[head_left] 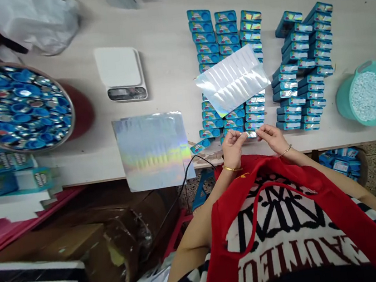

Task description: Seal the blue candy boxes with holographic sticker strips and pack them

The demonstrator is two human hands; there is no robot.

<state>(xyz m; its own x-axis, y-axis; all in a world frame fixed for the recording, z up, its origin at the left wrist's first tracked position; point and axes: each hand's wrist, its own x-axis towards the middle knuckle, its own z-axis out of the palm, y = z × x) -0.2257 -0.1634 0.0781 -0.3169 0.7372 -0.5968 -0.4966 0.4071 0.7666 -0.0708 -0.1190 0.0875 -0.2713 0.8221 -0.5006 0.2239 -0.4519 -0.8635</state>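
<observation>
Near the front edge of the table, my left hand (233, 148) and my right hand (274, 139) are closed in a pinch at either end of a small shiny sticker (251, 134). It lies at the near end of a column of small blue boxes (255, 117); whether it touches the last box, I cannot tell. A silvery sticker sheet (233, 80) rests aslant across the three columns of boxes just beyond my hands. One blue box (200, 146) sits turned at an angle left of my left hand.
More blue boxes (287, 99) stand in rows at right, beside a turquoise bucket (343, 99) of white pellets. Leftward lie a stack of holographic sheets (153, 150), a white scale (119, 67) and a large bowl (72, 114) of blue-and-silver tins. A black cable (183, 182) crosses the table edge.
</observation>
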